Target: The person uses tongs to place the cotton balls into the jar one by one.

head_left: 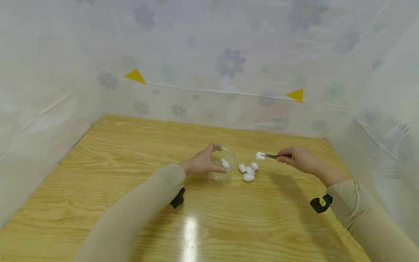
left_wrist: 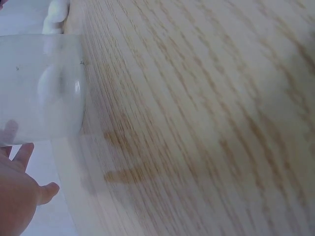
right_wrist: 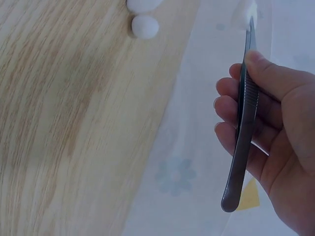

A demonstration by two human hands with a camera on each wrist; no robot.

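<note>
In the head view my left hand (head_left: 200, 162) grips a clear round jar (head_left: 218, 178) from its left side, thumb and fingers curved about the wall. A white cotton ball (head_left: 224, 163) shows inside it. My right hand (head_left: 299, 159) pinches metal tweezers (right_wrist: 248, 98), whose tips hold another cotton ball (right_wrist: 242, 15) raised to the right of the jar. Several loose cotton balls (head_left: 250, 171) lie on the table between jar and tweezers. The left wrist view catches the jar's side (left_wrist: 29, 88) with the left hand's fingers at its edge.
A wood-grain table (head_left: 157, 145) spans the space beneath both hands. Behind it hangs a pale flower-print sheet (head_left: 196, 54) with two yellow triangles, and similar sheeting stands at both sides. Black wrist cameras are strapped under both sleeves.
</note>
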